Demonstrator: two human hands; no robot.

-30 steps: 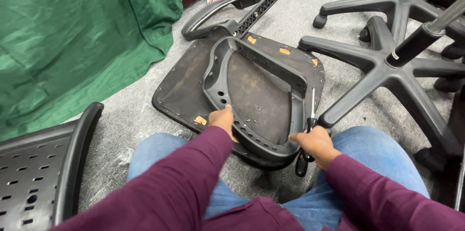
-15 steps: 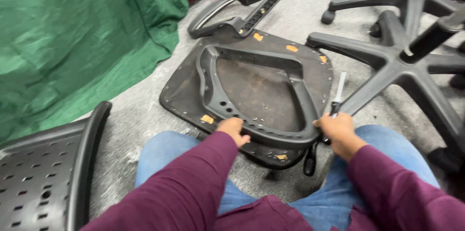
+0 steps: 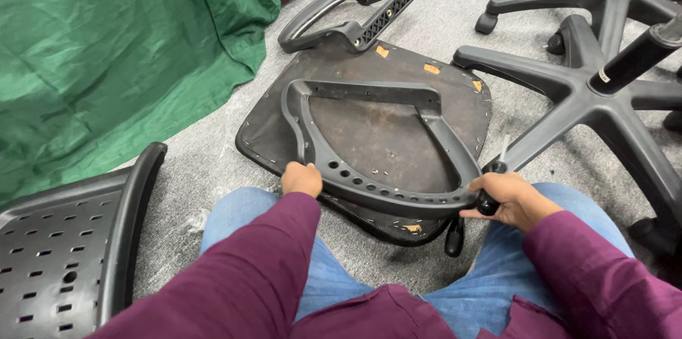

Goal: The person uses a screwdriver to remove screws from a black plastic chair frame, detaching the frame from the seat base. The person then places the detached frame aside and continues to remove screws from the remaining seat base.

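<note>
Nearest: blue denim knees and maroon sleeves. Left hand is closed around the near-left curve of a black moulded-plastic armrest loop, a roughly triangular open frame with a row of round holes along its near side. Right hand is clenched at the loop's near-right corner and also grips a screwdriver: black handle, thin bright shaft pointing away; whether the fingers wrap both fully, cannot tell.

The loop lies flat on an upturned seat pan, a rounded square covered in dusty dark fabric, stapled at the edges, with small tan patches.

Left: perforated black plastic chair back, smooth raised rim.

Beyond the seat: second armrest loop, ribbed, on grey speckled carpet. Far left: crumpled green cloth. Right: five-spoke black chair base with gas cylinder.
</note>
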